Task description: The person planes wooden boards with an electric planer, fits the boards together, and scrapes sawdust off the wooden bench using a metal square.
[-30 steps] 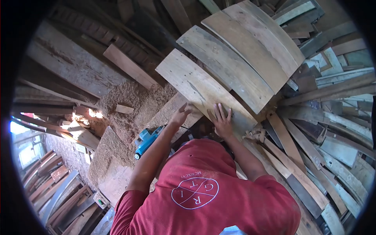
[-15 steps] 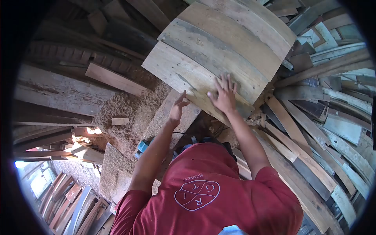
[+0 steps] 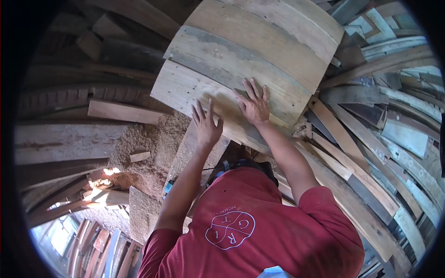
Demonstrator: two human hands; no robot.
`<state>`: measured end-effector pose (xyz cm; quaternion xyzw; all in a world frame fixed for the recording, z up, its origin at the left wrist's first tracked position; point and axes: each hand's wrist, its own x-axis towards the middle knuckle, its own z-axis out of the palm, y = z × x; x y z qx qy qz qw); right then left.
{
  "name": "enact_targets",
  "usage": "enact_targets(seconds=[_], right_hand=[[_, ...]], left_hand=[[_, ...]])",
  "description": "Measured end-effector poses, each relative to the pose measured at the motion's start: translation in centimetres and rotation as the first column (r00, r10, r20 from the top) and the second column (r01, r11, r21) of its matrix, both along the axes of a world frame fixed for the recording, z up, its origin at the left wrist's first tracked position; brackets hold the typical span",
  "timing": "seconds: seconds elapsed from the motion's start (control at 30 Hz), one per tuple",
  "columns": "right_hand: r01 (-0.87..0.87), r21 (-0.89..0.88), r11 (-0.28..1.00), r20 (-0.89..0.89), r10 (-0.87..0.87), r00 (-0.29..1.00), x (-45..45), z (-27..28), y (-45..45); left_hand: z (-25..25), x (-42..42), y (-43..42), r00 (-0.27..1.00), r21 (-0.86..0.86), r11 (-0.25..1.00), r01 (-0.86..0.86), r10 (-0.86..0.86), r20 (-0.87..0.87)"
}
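Several wide wooden planks lie edge to edge as a panel in front of me. My left hand is at the near edge of the closest plank, its fingers spread over the wood. Farther right, my right hand lies with fingers apart across the seam between the closest plank and the grey-stained plank behind it. Neither hand grips anything. Whether the left palm presses on the wood or hovers just over it, I cannot tell.
Sawdust and shavings cover the ground at left, with a small wood offcut on top. A teal tool part shows beside my left forearm. Stacked boards crowd the right side. A loose board lies at left.
My left hand has moved from the near edge up onto the closest plank, fingers now spread. My right hand has slid slightly left and away from me. The view has shifted a little.
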<state>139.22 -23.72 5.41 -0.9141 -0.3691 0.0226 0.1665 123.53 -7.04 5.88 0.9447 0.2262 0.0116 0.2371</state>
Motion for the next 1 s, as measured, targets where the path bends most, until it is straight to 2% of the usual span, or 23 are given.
enact_targets(seconds=[0.03, 0.07, 0.13, 0.17, 0.4, 0.47, 0.5, 0.53, 0.57, 0.6, 0.63, 0.67, 0.7, 0.73, 0.77, 0.8, 0.83, 0.87, 0.9, 0.93, 0.97, 1.0], right_hand=[[0.01, 0.006, 1.0, 0.008, -0.01, 1.0, 0.1, -0.6, 0.0], [0.037, -0.011, 0.999, 0.004, -0.037, 0.999, 0.1, -0.7, -0.1], [0.024, 0.077, 0.997, -0.029, -0.022, 0.999, 0.3, -0.7, -0.2], [0.028, 0.033, 0.999, -0.044, -0.027, 0.999, 0.3, -0.7, -0.2], [0.026, 0.052, 0.998, -0.055, -0.023, 0.998, 0.4, -0.4, -0.8], [0.204, 0.386, 0.9, -0.075, -0.19, 0.979, 0.1, -1.8, -2.7], [0.332, 0.327, 0.885, 0.007, -0.354, 0.935, -0.4, -0.7, -4.2], [0.467, 0.273, 0.841, 0.025, -0.491, 0.871, -1.3, -1.0, -6.9], [0.613, 0.178, 0.77, 0.101, -0.634, 0.767, -2.1, 0.8, -8.7], [0.761, 0.149, 0.631, -0.023, -0.767, 0.641, -2.7, 2.2, -10.9], [0.82, 0.117, 0.561, -0.095, -0.815, 0.571, -3.8, 2.1, -13.6], [0.854, 0.163, 0.495, -0.256, -0.814, 0.521, -5.4, -1.0, -16.7], [0.947, 0.069, 0.315, -0.642, -0.712, 0.284, -6.0, 0.5, -16.4], [0.979, -0.112, 0.173, -0.884, -0.467, -0.019, -6.0, 2.1, -16.3], [0.977, -0.114, 0.179, -0.889, -0.457, -0.02, -6.5, 1.1, -16.0], [0.987, -0.001, 0.16, -0.916, -0.396, 0.064, -7.2, -0.2, -16.0], [0.986, 0.108, 0.13, -0.93, -0.338, 0.147, -7.8, -1.5, -16.3], [0.987, 0.099, 0.128, -0.932, -0.335, 0.137, -8.3, -2.6, -16.6], [0.994, 0.081, 0.067, -0.945, -0.311, 0.098, -8.6, -3.6, -16.9], [0.998, 0.061, 0.005, -0.956, -0.288, 0.06, -8.4, -3.0, -16.4], [0.994, -0.108, 0.019, -0.954, -0.282, -0.098, -8.0, -1.9, -16.4], [0.994, -0.108, 0.01, -0.953, -0.286, -0.1, -8.0, -2.4, -16.4]], left_hand=[[1.1, 2.2, 0.9, 0.995, 0.008, 0.997, 0.073, -0.073, -0.063], [-0.2, 3.8, 1.7, 0.989, 0.023, 0.99, 0.141, -0.14, -0.038], [-2.2, 6.3, 3.2, 0.948, 0.076, 0.947, 0.313, -0.307, -0.087], [-3.1, 6.7, 3.0, 0.94, 0.139, 0.938, 0.319, -0.294, -0.17], [-2.5, 6.8, 2.4, 0.956, 0.173, 0.941, 0.289, -0.274, -0.106], [-2.5, 6.9, 3.2, 0.953, 0.179, 0.937, 0.301, -0.286, -0.104], [-2.5, 6.6, 4.1, 0.95, 0.18, 0.934, 0.309, -0.293, -0.113], [-2.4, 6.4, 5.5, 0.953, 0.209, 0.932, 0.295, -0.271, -0.134], [-2.3, 6.8, 7.4, 0.985, 0.154, 0.973, 0.172, -0.167, -0.043], [-2.3, 7.3, 10.1, 0.997, 0.097, 0.994, 0.047, -0.052, 0.049], [-3.1, 7.8, 13.3, 0.99, 0.125, 0.991, -0.039, 0.021, 0.141], [-3.5, 8.5, 16.8, 0.982, 0.182, 0.976, -0.117, 0.087, 0.166], [-4.4, 9.4, 20.5, 0.972, 0.273, 0.947, -0.171, 0.117, 0.203], [-5.6, 10.2, 24.1, 0.961, 0.349, 0.912, -0.217, 0.137, 0.24], [-6.8, 11.1, 28.0, 0.958, 0.111, 0.96, -0.256, 0.237, 0.162], [-7.7, 11.7, 30.9, 0.948, -0.136, 0.943, -0.303, 0.313, 0.059], [-6.2, 12.7, 31.6, 0.928, -0.449, 0.817, -0.363, 0.359, -0.097], [-6.0, 13.1, 32.6, 0.928, -0.443, 0.819, -0.366, 0.358, -0.104], [-6.0, 13.5, 33.7, 0.935, -0.677, 0.65, -0.345, 0.297, -0.192], [-5.6, 13.9, 33.8, 0.942, -0.85, 0.414, -0.326, 0.212, -0.258], [-5.4, 14.2, 33.8, 0.943, -0.85, 0.417, -0.323, 0.214, -0.254], [-5.0, 14.5, 33.8, 0.945, -0.852, 0.415, -0.32, 0.205, -0.255]])
